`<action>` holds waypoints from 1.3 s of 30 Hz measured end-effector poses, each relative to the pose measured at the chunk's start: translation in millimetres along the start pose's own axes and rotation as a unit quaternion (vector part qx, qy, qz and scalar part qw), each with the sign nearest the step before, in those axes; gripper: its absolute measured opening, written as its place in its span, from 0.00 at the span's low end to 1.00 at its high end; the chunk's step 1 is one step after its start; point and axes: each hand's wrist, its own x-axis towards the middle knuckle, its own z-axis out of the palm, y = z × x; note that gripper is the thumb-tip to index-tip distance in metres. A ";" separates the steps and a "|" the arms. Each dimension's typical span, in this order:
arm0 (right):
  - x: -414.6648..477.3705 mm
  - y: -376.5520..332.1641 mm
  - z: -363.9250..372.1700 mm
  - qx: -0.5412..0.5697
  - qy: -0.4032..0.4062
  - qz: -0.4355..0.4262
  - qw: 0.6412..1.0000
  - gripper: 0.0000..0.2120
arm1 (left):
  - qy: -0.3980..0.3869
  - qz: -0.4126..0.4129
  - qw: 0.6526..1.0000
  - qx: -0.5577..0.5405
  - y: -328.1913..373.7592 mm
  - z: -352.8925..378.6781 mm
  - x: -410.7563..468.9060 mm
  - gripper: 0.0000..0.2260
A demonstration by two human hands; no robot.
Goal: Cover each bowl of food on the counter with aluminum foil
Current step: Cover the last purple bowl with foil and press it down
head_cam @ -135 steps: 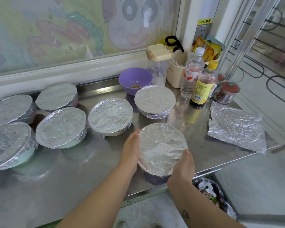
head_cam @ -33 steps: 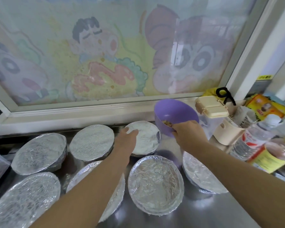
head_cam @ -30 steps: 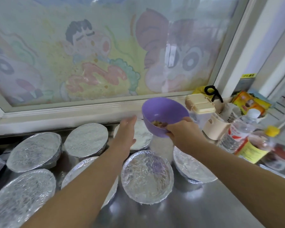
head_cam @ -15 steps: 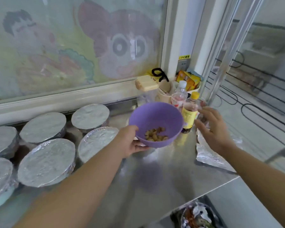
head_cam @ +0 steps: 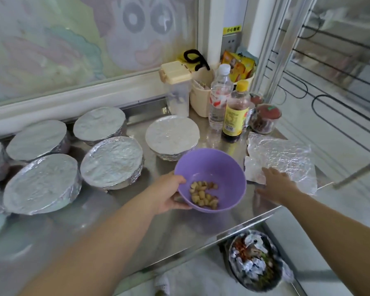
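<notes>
Only bare bowl in sight is getting its foil.
The left hand [head_cam: 167, 193] is gripping the bowl [head_cam: 209, 165] by its rim, thumb over the lip, close to the counter [head_cam: 179, 227] front edge. The right hand [head_cam: 276, 184], fingers straight and spread, is touching the foil [head_cam: 282, 159] just beside it. I'd be setting the bowl flat first, then centring the sheet. Bottles [head_cam: 235, 116] are crowding behind, with open steel in front.

Back right corner: clear canister [head_cam: 178, 92] with beige lid, beige caddy [head_cam: 201, 97] just beside it, snack packets [head_cam: 238, 66] behind. Water bottle [head_cam: 219, 99] and yellow-capped sauce bottle [head_cam: 235, 112] upright, side by side; red-lidded jar [head_cam: 265, 118] to their right. Bin [head_cam: 254, 265] with scraps on floor below; cartoon mural [head_cam: 73, 39] on wall
</notes>
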 end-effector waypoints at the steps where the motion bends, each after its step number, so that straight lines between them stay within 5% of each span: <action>1: -2.5 -2.9 -1.8 -0.013 0.008 0.003 1.000 0.39 | -0.001 -0.003 1.000 -0.001 -2.8 -1.0 0.6 0.16; 9: -6.7 -19.8 -3.6 -0.085 0.091 -0.001 0.992 0.14 | -0.002 -0.026 1.000 0.006 -13.1 -7.2 0.3 0.17; 13: -5.5 -16.5 -11.3 0.033 0.089 0.041 0.995 0.09 | -0.002 -0.041 0.999 0.010 -21.0 -14.0 0.6 0.17; 16: -13.3 -19.8 -25.3 0.172 0.159 0.016 0.972 0.13 | -0.011 -0.046 0.999 0.012 -23.8 -19.7 -0.5 0.17; 19: -39.4 -34.3 -48.1 0.236 0.240 -0.041 0.941 0.15 | 0.008 -0.009 0.993 0.117 -16.8 -26.6 -8.1 0.15; 24: -85.5 -70.1 -74.1 0.202 0.317 -0.205 0.904 0.11 | 0.198 0.240 0.920 0.240 15.5 -31.6 -21.1 0.14; 26: -102.9 -86.8 -79.5 0.153 0.332 -0.281 0.887 0.11 | 0.160 0.246 0.941 0.170 25.1 -25.7 -26.6 0.12; 28: -118.9 -100.6 -80.4 0.111 0.342 -0.361 0.861 0.09 | 0.081 0.165 0.981 0.055 30.7 -15.7 -32.8 0.18; 33: -131.6 -114.7 -70.2 0.010 0.312 -0.495 0.811 0.08 | -0.054 0.061 0.994 -0.072 33.2 -9.5 -35.4 0.27; 39: -134.6 -120.5 -73.4 -0.041 0.172 -0.531 0.829 0.18 | 0.054 0.119 0.991 -0.011 31.7 -6.2 -31.1 0.13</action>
